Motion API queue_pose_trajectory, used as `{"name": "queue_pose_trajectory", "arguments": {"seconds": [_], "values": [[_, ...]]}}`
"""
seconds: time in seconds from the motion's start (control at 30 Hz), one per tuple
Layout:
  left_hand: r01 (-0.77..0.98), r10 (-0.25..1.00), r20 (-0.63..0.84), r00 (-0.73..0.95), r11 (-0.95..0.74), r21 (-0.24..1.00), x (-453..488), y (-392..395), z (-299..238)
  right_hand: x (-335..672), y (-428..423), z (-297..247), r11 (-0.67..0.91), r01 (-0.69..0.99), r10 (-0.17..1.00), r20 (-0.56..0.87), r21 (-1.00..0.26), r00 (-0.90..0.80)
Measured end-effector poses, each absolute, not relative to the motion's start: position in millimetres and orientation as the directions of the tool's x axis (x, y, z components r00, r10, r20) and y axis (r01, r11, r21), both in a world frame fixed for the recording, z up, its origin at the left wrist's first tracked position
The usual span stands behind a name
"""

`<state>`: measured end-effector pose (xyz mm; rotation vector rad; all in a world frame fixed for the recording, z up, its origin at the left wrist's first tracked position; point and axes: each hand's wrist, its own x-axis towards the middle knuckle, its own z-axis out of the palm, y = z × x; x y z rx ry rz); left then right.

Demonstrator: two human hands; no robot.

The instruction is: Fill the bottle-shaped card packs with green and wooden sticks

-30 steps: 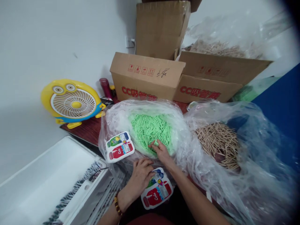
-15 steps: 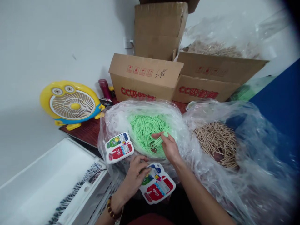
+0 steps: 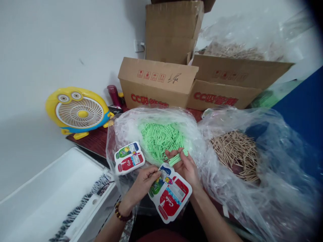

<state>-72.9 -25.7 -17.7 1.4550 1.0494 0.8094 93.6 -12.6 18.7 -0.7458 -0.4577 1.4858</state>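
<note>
Between finger and thumb, my left hand pinches the upper left edge of a drink-shaped packet printed with a red cola and a green bottle. My right hand, palm up, holds a small bundle of green candy sticks close to the packet's upper edge. Behind both hands, a clear plastic bag lies open with a heap of loose green sticks inside. More packets of the same print lie on the bag's left side, seemingly stacked.
Brown sticks fill another open plastic bag at the right. A white foam box stands at lower left, a yellow fan behind it. Cardboard boxes line the back of the table beside a dark red bottle.
My left hand has taken hold of the front packet and lifted its upper edge. My right hand has drawn back from the green heap with the sticks and turned palm up.
</note>
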Motion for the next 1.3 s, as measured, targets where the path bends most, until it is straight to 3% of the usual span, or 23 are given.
{"name": "queue_pose_trajectory", "arguments": {"seconds": [0.1, 0.23, 0.37, 0.43, 0.57, 0.73, 0.87, 1.0, 1.13, 1.2, 1.3], "values": [[0.158, 0.928, -0.063, 0.367, 0.005, 0.987, -70.3, -24.5, -18.2, 90.8, -19.8, 19.0, -0.088, -0.746, 0.978, -0.198, -0.66, 0.06], [0.103, 0.933, -0.084, 0.349, 0.051, 0.993, -67.0, -22.3, -23.1, 93.6, -24.1, 16.0, -0.207, -0.671, 0.951, -0.306, -0.712, 0.031], [-0.018, 0.927, -0.144, 0.346, 0.16, 0.987, -64.7, -18.6, -28.5, 98.5, -20.3, 14.0, -0.315, -0.522, 0.949, -0.282, -0.793, -0.144], [-0.085, 0.914, -0.172, 0.367, 0.217, 0.972, -64.0, -16.3, -29.3, 99.8, -15.7, 16.3, -0.304, -0.499, 0.95, -0.221, -0.812, -0.218], [-0.17, 0.915, -0.194, 0.354, 0.267, 0.949, -63.0, -12.3, -28.3, 100.2, -5.3, 26.3, -0.244, -0.51, 0.969, -0.187, -0.825, -0.161], [-0.253, 0.923, -0.186, 0.338, 0.279, 0.926, -61.0, -7.9, -27.5, 99.3, 4.1, 35.4, -0.271, -0.303, 0.958, -0.227, -0.914, -0.173], [-0.304, 0.947, -0.138, 0.289, 0.227, 0.925, -62.6, -3.3, -31.6, 99.1, 13.1, 40.0, -0.165, -0.311, 0.978, -0.114, -0.936, -0.176], [-0.342, 0.973, -0.094, 0.212, 0.164, 0.925, -67.2, 1.6, -37.7, 104.2, 34.1, 43.4, 0.079, -0.325, 0.989, 0.114, -0.942, -0.09], [-0.358, 0.977, -0.094, 0.192, 0.158, 0.92, -70.7, 5.5, -39.8, 115.9, 56.3, 39.5, 0.171, 0.087, 0.982, 0.163, -0.981, -0.091], [-0.369, 0.976, -0.105, 0.189, 0.17, 0.914, -70.9, 7.6, -38.8, 119.8, 56.6, 37.1, 0.225, 0.28, 0.968, 0.18, -0.933, -0.178], [-0.422, 0.985, -0.097, 0.139, 0.148, 0.895, -68.7, 10.7, -35.5, 120.6, 42.0, 36.3, 0.373, 0.4, 0.901, 0.224, -0.837, -0.371]]}}
